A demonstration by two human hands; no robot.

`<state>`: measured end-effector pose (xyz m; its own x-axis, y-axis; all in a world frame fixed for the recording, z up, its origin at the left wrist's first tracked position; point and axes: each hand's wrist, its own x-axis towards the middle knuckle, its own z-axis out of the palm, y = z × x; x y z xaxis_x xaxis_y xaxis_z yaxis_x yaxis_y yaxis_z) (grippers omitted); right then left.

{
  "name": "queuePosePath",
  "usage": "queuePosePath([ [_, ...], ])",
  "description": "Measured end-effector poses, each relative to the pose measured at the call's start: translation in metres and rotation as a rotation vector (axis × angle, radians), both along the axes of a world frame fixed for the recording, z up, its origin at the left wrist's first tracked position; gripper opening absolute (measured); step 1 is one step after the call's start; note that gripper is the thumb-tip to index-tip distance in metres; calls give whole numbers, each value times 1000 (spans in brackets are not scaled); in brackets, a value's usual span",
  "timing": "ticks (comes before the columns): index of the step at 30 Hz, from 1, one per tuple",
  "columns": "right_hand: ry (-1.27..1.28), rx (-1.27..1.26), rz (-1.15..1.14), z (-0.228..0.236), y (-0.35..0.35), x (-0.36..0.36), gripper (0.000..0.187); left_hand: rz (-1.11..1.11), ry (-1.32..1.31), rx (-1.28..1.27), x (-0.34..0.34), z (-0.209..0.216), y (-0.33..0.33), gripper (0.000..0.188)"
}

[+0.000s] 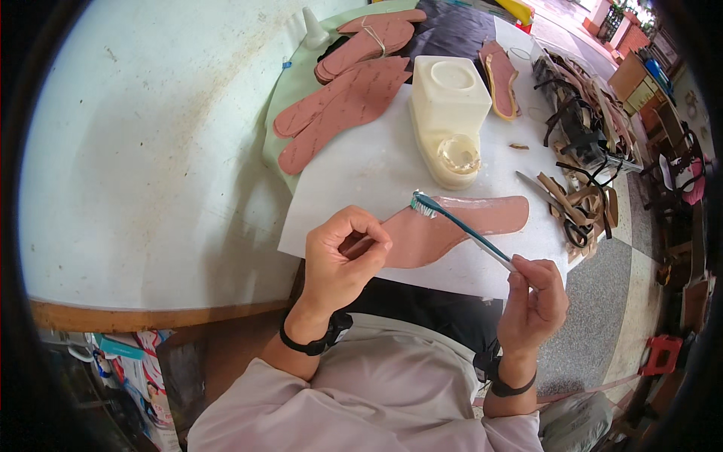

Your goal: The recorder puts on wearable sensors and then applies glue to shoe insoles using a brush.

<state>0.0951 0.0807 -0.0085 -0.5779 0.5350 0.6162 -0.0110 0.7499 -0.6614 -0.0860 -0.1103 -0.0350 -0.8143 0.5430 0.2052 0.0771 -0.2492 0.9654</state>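
Note:
A pinkish-brown insole (433, 237) lies on a white sheet in front of me, with a wet, shiny strip along its far edge. My left hand (348, 245) is closed on the insole's left end, thumb and fingers pinching it. In my right hand (533, 300) I grip the handle of a dark teal toothbrush (465, 227). Its bristles touch the insole's far edge and carry some whitish stuff. Just beyond stands a cream plastic container (452, 94) with a round open cup at its near end, whitish residue around the rim.
Several matching insoles (343, 113) lie stacked at the far left, beside a white nozzle bottle (315, 29). One yellow-edged insole (499, 79) rests beyond the container. On the right are scissors (561, 203), strap scraps and a basket of straps (591, 113). A red stool (661, 355) stands on the floor.

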Motion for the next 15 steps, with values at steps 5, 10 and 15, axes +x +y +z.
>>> queuePosePath([
  [5,5,79,-95,-8,11,2,12,8,35,-8,-1,1,-4,18],
  [10,88,42,-179,-12,17,12,13,-16,111,-26,-6,-3,-7,18],
  [15,28,79,-100,0,4,4,15,13,71,9,-3,2,-8,19],
])
